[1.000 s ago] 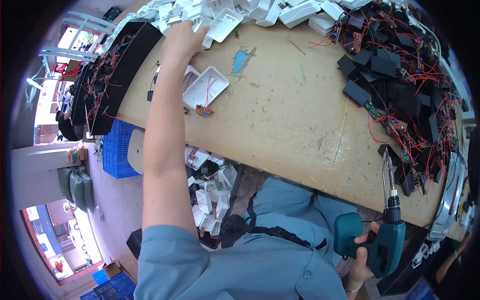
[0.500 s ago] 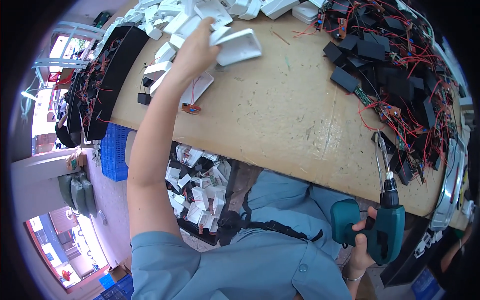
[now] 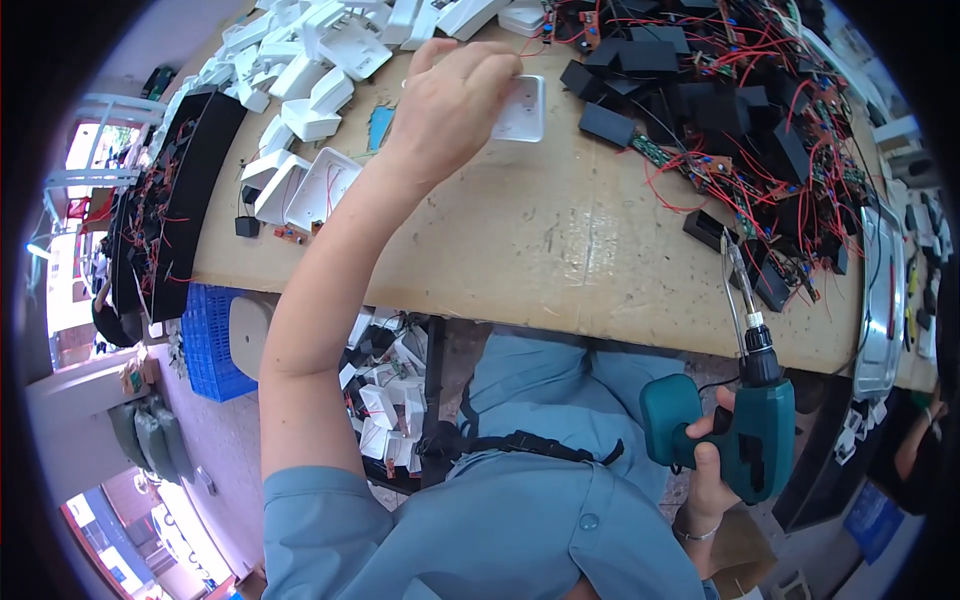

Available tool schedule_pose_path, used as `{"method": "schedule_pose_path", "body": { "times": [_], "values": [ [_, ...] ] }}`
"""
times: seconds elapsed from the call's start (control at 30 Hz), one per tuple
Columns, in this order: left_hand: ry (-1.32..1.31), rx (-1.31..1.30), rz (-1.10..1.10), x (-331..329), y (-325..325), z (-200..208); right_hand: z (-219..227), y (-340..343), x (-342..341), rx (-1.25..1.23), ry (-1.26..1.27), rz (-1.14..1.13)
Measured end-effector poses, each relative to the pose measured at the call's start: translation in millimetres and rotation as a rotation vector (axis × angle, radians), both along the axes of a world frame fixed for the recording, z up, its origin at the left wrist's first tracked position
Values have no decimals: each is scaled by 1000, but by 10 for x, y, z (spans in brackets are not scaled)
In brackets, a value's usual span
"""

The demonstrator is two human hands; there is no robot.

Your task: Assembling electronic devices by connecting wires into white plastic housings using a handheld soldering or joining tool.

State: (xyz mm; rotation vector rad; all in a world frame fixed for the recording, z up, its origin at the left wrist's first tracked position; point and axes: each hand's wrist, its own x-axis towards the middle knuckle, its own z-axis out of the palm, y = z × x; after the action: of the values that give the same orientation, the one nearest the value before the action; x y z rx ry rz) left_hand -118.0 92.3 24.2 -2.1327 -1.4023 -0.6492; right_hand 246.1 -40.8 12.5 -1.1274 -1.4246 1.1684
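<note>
My left hand (image 3: 450, 110) is over the far middle of the table, its fingers curled round a shallow white plastic housing (image 3: 528, 112). The fingers and palm hide much of that housing. Low on the right, my right hand (image 3: 710, 470) grips a dark green cordless screwdriver (image 3: 762, 440) by its handle. Its long bit (image 3: 738, 275) points away from me over the table's near right part, with a thin metal rod beside it. An open white housing (image 3: 325, 185) lies left of my left forearm, close to a small orange circuit board (image 3: 289, 235).
White housings (image 3: 300, 75) are heaped at the far left. Black boxes with red wires and circuit boards (image 3: 700, 100) crowd the right side. A black bin (image 3: 175, 200) stands left, above a blue crate (image 3: 213, 345). Below the table edge, a container holds white parts (image 3: 395, 400).
My left hand has moved right, away from the white heap, carrying the white housing. A blue piece now shows on the table. My right hand keeps hold of the screwdriver. The view has shifted.
</note>
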Motion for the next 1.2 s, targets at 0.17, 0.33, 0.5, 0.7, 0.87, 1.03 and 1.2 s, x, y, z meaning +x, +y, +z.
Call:
{"method": "schedule_pose_path", "body": {
  "times": [0.17, 0.33, 0.5, 0.7, 0.87, 1.03, 1.2],
  "values": [
    [-71, 97, -156, 449, -171, -67, -31, 6, 60, 22, 5, -22],
    [-181, -136, -212, 928, -426, -182, -31, 26, 74, 42, 14, -21],
    [-233, -195, -309, 887, -317, -136, -46, 7, 136, 78, -12, -31],
    [-194, -176, -400, 1030, 190, 71, 13, -43, 131, 41, -3, -49],
    [-48, -248, -416, 1220, 382, 56, -4, -52, 158, 85, 13, -51],
    [-419, -253, -380, 904, 413, 293, -13, -37, 185, 88, 26, -88],
    [-1093, 121, -328, 355, 235, 348, -27, -3, 147, 95, 44, -67]
  ]
}}
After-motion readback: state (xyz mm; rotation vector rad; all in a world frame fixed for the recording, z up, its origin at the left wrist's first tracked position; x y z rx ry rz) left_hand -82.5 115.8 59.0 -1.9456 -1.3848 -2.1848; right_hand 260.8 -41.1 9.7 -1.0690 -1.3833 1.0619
